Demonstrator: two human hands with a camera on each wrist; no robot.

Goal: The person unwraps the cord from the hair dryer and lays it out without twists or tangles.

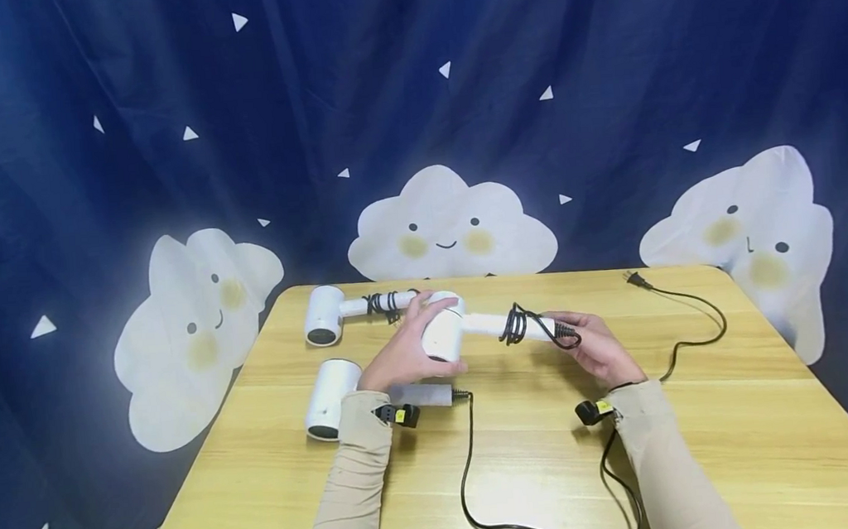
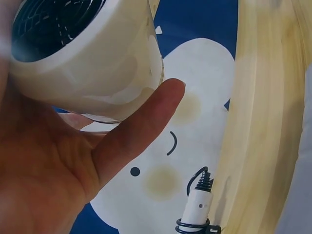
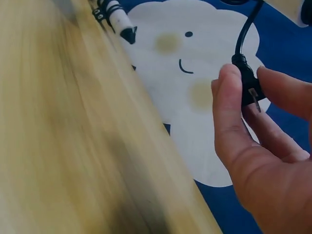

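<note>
In the head view my left hand [image 1: 401, 351] grips the round white head of a hair dryer [image 1: 444, 335], held up over the table with its handle pointing right. The left wrist view shows the thumb [image 2: 146, 122] lying along the dryer's barrel [image 2: 97, 73], near its dark grille. A black cord [image 1: 514, 325] is wound in several loops round the handle. My right hand [image 1: 594, 352] is at the handle's end. Between its fingertips it pinches the black plug [image 3: 249, 85] of that cord, its metal prong showing in the right wrist view.
A second white hair dryer [image 1: 323, 315], cord wrapped, lies at the back left of the wooden table [image 1: 263, 493]. Nearer lies a third [image 1: 329, 392], partly behind the left arm. Its loose cord [image 1: 473, 460] runs under the right arm to a plug [image 1: 638, 280] at the back right.
</note>
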